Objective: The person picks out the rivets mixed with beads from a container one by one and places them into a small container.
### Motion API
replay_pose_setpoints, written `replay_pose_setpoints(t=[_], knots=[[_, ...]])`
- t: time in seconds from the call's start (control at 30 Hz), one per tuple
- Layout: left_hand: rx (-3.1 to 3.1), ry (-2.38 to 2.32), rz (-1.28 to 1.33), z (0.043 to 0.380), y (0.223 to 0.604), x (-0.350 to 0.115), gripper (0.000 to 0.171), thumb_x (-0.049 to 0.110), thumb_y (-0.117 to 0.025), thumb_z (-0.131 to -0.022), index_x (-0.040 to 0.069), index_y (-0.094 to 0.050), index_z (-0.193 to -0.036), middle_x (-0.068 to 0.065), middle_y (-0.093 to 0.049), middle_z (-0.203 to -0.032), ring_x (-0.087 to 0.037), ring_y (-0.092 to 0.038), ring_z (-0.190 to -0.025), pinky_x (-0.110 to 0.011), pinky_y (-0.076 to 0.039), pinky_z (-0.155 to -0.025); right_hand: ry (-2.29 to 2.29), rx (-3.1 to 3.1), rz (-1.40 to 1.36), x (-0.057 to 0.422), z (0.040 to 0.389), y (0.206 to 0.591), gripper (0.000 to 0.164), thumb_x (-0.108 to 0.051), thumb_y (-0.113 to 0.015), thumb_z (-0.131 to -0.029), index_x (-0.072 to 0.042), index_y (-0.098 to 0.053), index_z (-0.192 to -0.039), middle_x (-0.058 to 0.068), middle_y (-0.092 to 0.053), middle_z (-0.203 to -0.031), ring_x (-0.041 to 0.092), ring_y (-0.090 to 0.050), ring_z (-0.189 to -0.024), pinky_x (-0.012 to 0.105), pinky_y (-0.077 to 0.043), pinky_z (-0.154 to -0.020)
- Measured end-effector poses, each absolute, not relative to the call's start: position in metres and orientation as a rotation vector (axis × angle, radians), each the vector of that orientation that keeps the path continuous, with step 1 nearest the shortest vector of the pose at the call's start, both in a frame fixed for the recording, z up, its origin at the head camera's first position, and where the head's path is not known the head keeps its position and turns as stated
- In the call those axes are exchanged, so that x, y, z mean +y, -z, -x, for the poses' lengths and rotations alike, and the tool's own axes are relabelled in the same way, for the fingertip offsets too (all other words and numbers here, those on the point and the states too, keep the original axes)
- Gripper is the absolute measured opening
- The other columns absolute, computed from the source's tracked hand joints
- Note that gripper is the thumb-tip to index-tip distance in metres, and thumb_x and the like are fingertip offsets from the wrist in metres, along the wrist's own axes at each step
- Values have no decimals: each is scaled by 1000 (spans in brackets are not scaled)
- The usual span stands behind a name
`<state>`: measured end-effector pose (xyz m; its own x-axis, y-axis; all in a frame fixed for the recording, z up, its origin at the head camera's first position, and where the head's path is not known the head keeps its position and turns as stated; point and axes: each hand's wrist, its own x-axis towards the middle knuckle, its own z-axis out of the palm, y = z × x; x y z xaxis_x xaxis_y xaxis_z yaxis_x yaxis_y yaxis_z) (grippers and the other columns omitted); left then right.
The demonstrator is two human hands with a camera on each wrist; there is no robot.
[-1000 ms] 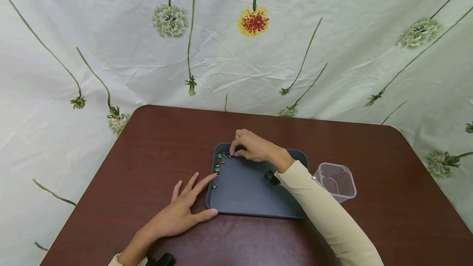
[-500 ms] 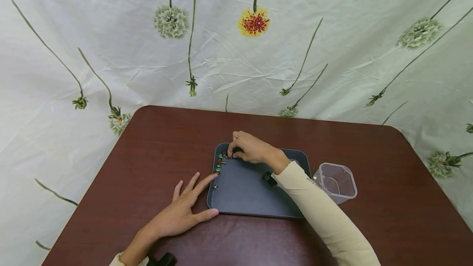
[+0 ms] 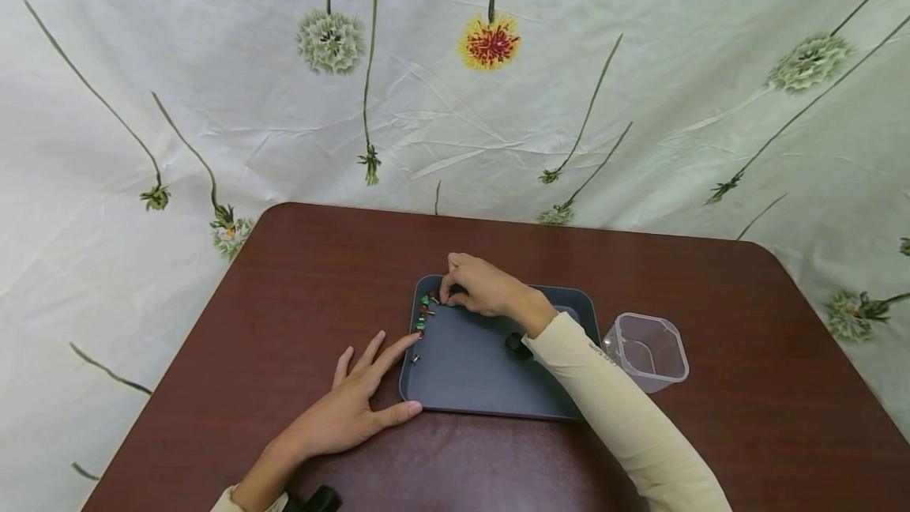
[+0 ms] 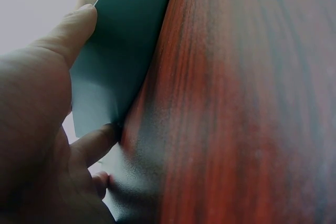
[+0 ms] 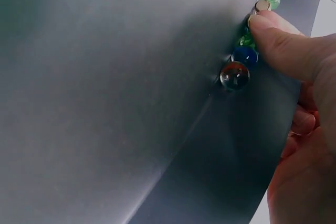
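Observation:
A row of glass marbles (image 5: pixel 234 76) in blue, green, clear and reddish colours runs along the tray's rim in the right wrist view, with small gold-coloured pieces (image 5: pixel 263 6) beside them. My right hand (image 3: pixel 482 284) reaches over the far left part of the grey tray (image 3: pixel 490 374). Its thumb and fingers pinch a small gold-coloured piece (image 5: pixel 251 20) beside a green marble, mostly covered by the thumb. My left hand (image 3: pixel 348 409) is spread at the tray's left side, index fingertip at the marble row and thumb on the near left corner.
A clear plastic container (image 3: pixel 649 350) stands just right of the tray. One loose gold-coloured piece (image 3: pixel 415 359) lies in the tray near the left index finger. All this is on a reddish-brown table (image 3: pixel 320 259), with a flowered cloth (image 3: pixel 426 101) hanging behind it.
My right hand has shifted slightly left along the far rim, covering the blue marble seen earlier in the head view. The left hand has stayed in place.

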<state>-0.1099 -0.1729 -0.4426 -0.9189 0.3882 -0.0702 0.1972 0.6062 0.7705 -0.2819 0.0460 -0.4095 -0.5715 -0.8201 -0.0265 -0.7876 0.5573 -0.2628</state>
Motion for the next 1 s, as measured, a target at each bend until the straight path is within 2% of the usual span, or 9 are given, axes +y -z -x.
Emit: replay_pose_setpoints(t=[0.5,0.77,1.0], knots=[[2603,-1212,-485,109,442,-173,79,51,-64,-84,40,-20,-148,6,-27,-153,-29,-4,-147,-62,11,-106,277,2672,1331,44,280,409,9,-20,-64,-90,-22,-72,-92,-4,-49,-90,11,-42,-79,25,-38,-73],[2596,-1214,-486,109,444,-173,78,51,-64,-84,41,-20,-148,7,-28,-153,-30,-4,-147,-61,11,-106,253,2682,1342,48,277,407,9,-22,-63,-91,-23,-72,-89,-4,-45,-83,11,-38,-77,26,-33,-70],[2595,-1222,-489,109,445,-174,78,51,-64,-84,41,-20,-148,7,-27,-153,-30,-3,-147,-61,11,-106,301,2687,1322,54,274,405,9,-22,-64,-90,-23,-72,-89,-5,-47,-84,11,-38,-75,25,-35,-70]])
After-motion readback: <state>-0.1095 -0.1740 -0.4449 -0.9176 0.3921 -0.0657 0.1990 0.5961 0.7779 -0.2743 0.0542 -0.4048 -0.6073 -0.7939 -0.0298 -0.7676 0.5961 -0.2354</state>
